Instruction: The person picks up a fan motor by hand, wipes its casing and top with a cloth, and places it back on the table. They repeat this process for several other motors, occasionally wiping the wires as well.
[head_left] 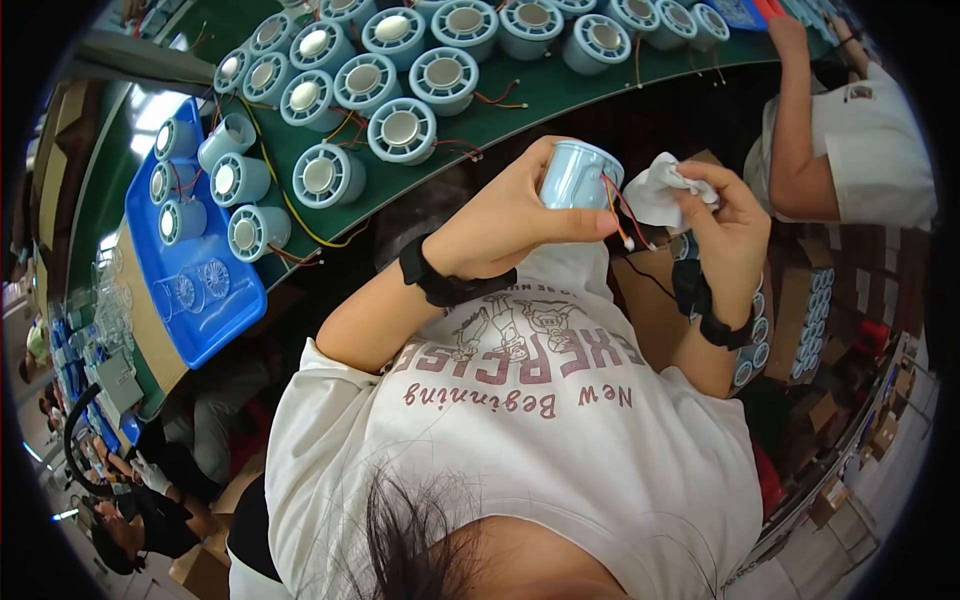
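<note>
The pale blue housing [580,178] is gripped in the left hand [510,215], with the thumb laid along its lower side and the fingers wrapped behind it. The hand is opened only to the width of the housing. The housing is held tilted in front of the chest, clear of the bench. From its right-hand end, thin coloured wires [618,205] are hung freely past the thumb tip.

The white cloth [655,192] is pinched, crumpled, between the thumb and fingers of the right hand [732,220]. It is positioned just beside the wired end; whether contact is made cannot be determined from this angle.

The step in hand is judged to be wiping of the housing. For the next move, the cloth should be pressed to the surface and drawn across it, the left grip being kept firm and the wires kept from being snagged.

Beyond the hands, similar blue units [402,131] are arranged in rows on the green bench [545,90]. At the left, more units and some clear plastic parts [212,278] are held in a blue tray [228,322].
</note>
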